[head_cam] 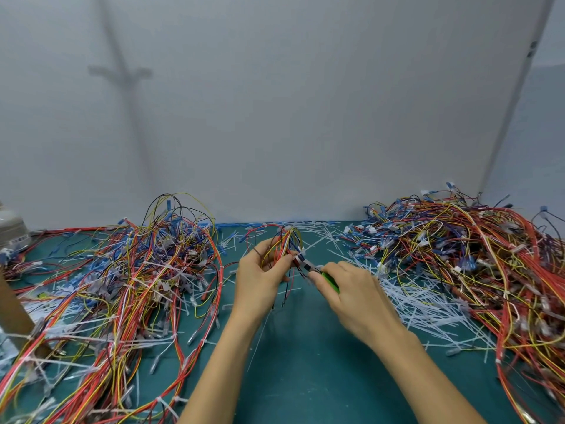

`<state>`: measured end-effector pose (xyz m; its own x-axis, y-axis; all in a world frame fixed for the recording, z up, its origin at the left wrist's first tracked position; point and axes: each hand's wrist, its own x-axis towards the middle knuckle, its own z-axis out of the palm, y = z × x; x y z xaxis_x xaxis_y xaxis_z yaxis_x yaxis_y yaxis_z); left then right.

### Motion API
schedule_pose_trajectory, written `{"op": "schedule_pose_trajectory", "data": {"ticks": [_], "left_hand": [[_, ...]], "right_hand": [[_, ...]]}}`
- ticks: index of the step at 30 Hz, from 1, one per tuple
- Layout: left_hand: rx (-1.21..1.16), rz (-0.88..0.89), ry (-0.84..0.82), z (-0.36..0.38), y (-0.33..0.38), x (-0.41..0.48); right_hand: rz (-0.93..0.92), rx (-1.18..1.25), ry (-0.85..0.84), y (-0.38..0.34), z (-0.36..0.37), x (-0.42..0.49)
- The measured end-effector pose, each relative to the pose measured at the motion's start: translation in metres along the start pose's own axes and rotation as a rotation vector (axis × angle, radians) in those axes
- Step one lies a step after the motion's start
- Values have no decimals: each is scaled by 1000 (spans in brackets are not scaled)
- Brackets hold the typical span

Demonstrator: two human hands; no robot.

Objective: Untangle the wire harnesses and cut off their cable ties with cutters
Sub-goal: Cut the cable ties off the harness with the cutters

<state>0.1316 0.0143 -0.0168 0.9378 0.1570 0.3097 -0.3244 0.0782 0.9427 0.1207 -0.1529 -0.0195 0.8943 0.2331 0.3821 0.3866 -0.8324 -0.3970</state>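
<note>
While left grip (pixel 260 276) pinches a small harness (pixel 287 240), right grip (pixel 354 292) curled round green-handled cutters (pixel 331 283) (blades at its wires)

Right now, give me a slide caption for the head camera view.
Left hand holds a wire harness while the right hand applies green-handled cutters to it over a green mat.

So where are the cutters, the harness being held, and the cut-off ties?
cutters (pixel 329 280): head view, on the green handle.
held harness (pixel 288 240): head view, on its upper fanned wires.
cut-off ties (pixel 412 304): head view, on the middle of the white heap.
</note>
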Motion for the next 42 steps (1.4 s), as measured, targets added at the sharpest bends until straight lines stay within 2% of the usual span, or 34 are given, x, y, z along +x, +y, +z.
{"op": "schedule_pose_trajectory", "data": {"ticks": [6, 9, 12, 17, 24, 30, 37, 42], "left_hand": [[-99, -70, 58, 1, 2, -1], [-215, -168, 86, -2, 5, 2], [-228, -214, 80, -9, 6, 5], [-351, -268, 85, -9, 6, 6], [-316, -295, 35, -5, 2, 5], [-338, -323, 0, -3, 0, 5], [-140, -232, -192, -3, -2, -2], [-173, -217, -152, 3, 1, -6]], "right_hand": [[-10, 99, 68, -2, 5, 0], [45, 255, 158, -4, 8, 0], [142, 489, 220, -11, 8, 2], [262, 750, 188, -22, 18, 0], [293, 1045, 198, -33, 26, -2], [246, 1106, 259, -34, 21, -2], [145, 1119, 252, -33, 16, -3], [151, 1183, 226, -33, 14, 0]]}}
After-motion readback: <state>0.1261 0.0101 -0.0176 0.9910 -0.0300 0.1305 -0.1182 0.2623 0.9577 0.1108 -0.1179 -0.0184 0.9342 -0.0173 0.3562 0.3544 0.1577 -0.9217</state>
